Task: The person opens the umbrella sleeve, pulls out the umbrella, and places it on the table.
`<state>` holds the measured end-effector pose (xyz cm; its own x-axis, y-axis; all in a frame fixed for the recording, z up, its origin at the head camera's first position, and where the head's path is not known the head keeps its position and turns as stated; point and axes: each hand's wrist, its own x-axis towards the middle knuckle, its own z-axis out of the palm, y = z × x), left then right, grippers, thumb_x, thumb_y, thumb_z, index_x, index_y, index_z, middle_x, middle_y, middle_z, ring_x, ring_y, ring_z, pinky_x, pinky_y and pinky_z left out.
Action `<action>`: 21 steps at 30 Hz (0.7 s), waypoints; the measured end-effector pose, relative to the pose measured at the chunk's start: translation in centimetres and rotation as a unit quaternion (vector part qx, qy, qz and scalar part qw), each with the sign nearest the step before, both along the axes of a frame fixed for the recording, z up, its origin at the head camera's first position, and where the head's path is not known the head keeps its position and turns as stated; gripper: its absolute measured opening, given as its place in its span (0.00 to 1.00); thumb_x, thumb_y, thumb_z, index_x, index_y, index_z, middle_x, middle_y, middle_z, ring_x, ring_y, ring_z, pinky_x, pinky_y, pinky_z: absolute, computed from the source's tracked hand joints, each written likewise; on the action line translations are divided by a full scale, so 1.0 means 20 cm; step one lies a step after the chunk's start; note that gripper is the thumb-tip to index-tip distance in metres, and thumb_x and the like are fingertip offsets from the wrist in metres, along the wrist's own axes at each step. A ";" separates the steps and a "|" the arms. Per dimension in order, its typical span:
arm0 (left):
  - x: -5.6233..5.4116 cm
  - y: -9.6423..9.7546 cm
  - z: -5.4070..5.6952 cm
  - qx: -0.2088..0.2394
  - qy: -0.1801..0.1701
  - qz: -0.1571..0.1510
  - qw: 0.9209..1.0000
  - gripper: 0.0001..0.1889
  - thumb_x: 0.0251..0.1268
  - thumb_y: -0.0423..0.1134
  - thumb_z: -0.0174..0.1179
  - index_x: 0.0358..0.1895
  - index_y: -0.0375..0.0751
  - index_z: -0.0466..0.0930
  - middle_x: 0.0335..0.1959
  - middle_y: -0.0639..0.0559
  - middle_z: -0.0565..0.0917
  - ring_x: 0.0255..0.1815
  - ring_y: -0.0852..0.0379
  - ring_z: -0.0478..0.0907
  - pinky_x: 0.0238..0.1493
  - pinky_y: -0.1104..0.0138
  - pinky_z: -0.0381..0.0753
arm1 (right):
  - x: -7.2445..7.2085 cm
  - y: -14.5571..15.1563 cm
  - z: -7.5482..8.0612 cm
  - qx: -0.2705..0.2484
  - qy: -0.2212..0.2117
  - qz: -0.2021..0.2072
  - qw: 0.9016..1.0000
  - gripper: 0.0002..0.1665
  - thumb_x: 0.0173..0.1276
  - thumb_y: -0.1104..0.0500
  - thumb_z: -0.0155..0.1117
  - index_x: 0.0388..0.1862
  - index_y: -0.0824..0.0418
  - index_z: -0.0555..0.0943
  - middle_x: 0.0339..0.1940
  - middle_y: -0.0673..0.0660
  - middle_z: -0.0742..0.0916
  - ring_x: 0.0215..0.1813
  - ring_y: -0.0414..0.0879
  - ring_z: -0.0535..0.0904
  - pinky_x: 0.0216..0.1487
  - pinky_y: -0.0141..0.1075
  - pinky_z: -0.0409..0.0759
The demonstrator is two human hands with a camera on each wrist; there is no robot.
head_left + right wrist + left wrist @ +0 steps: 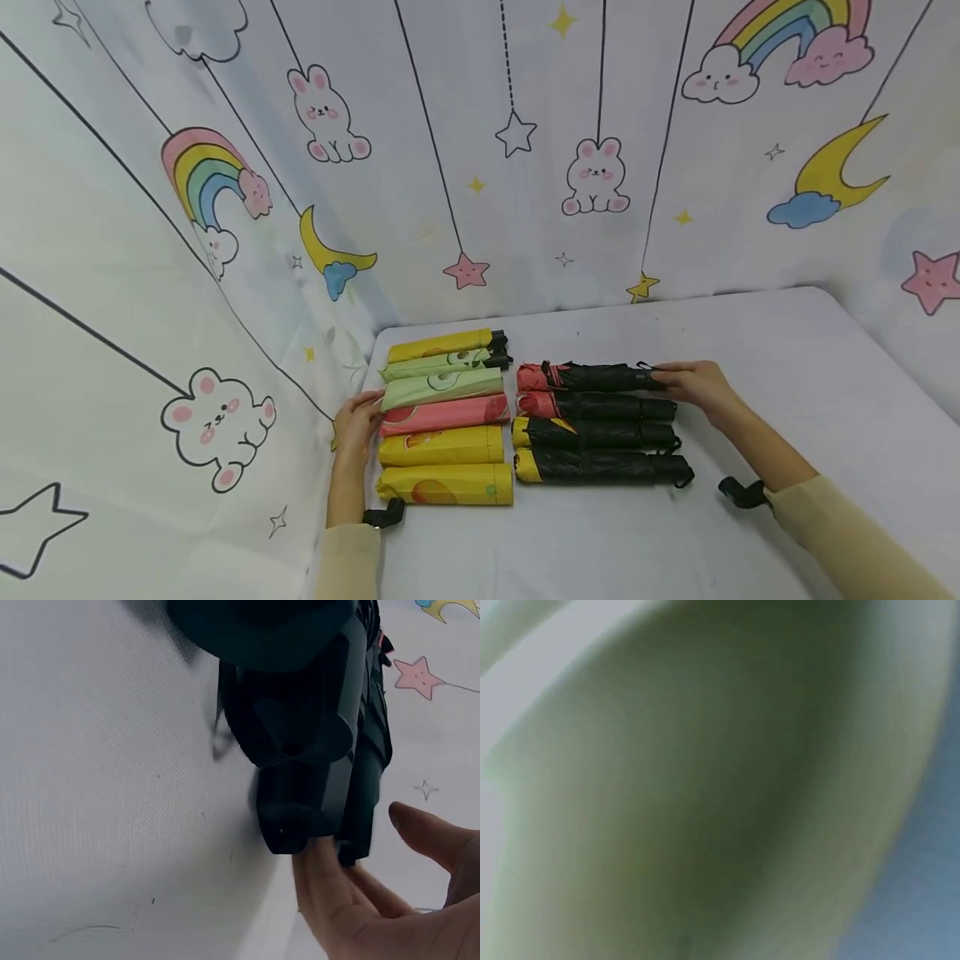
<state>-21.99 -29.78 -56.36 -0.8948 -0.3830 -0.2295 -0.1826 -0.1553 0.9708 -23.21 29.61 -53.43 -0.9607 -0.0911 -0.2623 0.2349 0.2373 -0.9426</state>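
Folded umbrellas lie in two columns of stacked rows on the white table. My left hand (356, 421) touches the left ends of a pale green avocado-print umbrella (442, 388) and the red one (442, 415) below it. In the left wrist view, only blurred green shows. My right hand (697, 387) is at the handle end of the top black-and-red umbrella (600, 377). In the right wrist view its fingers (319, 889) reach straight against the dark handle ends (285, 825), with the thumb held apart. A second black-and-red umbrella (600, 407) lies just below.
Two black-and-yellow umbrellas (600, 467) lie nearest me in the right column. Yellow fruit-print ones (465, 485) end the left column, with another yellow one (442, 342) and a green one (427, 367) at its back. A patterned curtain (525, 217) borders the table.
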 end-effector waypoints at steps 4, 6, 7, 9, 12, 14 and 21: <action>0.01 -0.01 0.01 -0.005 -0.012 0.001 1.000 0.21 0.75 0.25 0.54 0.68 0.28 0.71 0.68 0.38 0.79 0.50 0.60 0.84 0.58 0.65 0.82 | -0.01 -0.03 0.02 0.114 0.013 0.023 0.993 0.37 0.78 0.47 0.65 0.68 0.77 0.75 0.63 0.72 0.83 0.55 0.53 0.88 0.56 0.44 0.85; 0.01 -0.01 0.01 0.001 -0.010 0.002 1.000 0.21 0.75 0.25 0.54 0.68 0.28 0.71 0.67 0.38 0.79 0.50 0.60 0.84 0.60 0.64 0.81 | -0.02 -0.03 0.03 0.165 0.028 0.039 0.985 0.35 0.78 0.47 0.64 0.66 0.77 0.78 0.62 0.74 0.83 0.53 0.57 0.89 0.56 0.51 0.85; 0.01 -0.01 0.01 0.005 -0.007 0.002 1.000 0.21 0.75 0.25 0.54 0.68 0.27 0.71 0.67 0.38 0.79 0.49 0.60 0.85 0.61 0.63 0.81 | -0.02 -0.03 0.04 0.188 0.037 0.047 0.980 0.35 0.78 0.46 0.64 0.64 0.77 0.79 0.61 0.75 0.84 0.52 0.58 0.89 0.56 0.54 0.84; 0.01 -0.02 0.02 0.011 0.000 0.003 1.000 0.20 0.76 0.25 0.54 0.67 0.26 0.70 0.66 0.37 0.79 0.49 0.60 0.85 0.62 0.61 0.81 | -0.03 -0.03 0.05 0.230 0.056 0.064 0.969 0.35 0.78 0.45 0.63 0.62 0.77 0.81 0.59 0.76 0.84 0.50 0.60 0.89 0.53 0.57 0.84; 0.01 -0.02 0.02 0.014 0.005 0.004 1.000 0.20 0.76 0.26 0.54 0.67 0.25 0.70 0.66 0.36 0.79 0.48 0.61 0.85 0.62 0.60 0.81 | -0.04 -0.04 0.06 0.284 0.076 0.079 0.953 0.37 0.76 0.40 0.64 0.59 0.76 0.83 0.57 0.76 0.85 0.51 0.65 0.86 0.48 0.57 0.84; 0.01 -0.02 0.02 0.012 0.003 0.005 1.000 0.20 0.76 0.26 0.54 0.67 0.25 0.71 0.66 0.36 0.79 0.48 0.61 0.85 0.62 0.60 0.81 | -0.04 -0.05 0.07 0.307 0.082 0.083 0.945 0.40 0.74 0.37 0.64 0.57 0.75 0.84 0.56 0.75 0.86 0.54 0.69 0.84 0.46 0.57 0.84; -0.01 -0.03 0.04 0.019 0.013 -0.003 1.000 0.19 0.77 0.28 0.54 0.67 0.25 0.71 0.65 0.35 0.78 0.61 0.49 0.82 0.67 0.58 0.77 | -0.07 -0.12 0.11 0.336 0.132 0.074 0.930 0.37 0.74 0.38 0.66 0.51 0.74 0.87 0.50 0.74 0.88 0.54 0.72 0.84 0.44 0.58 0.85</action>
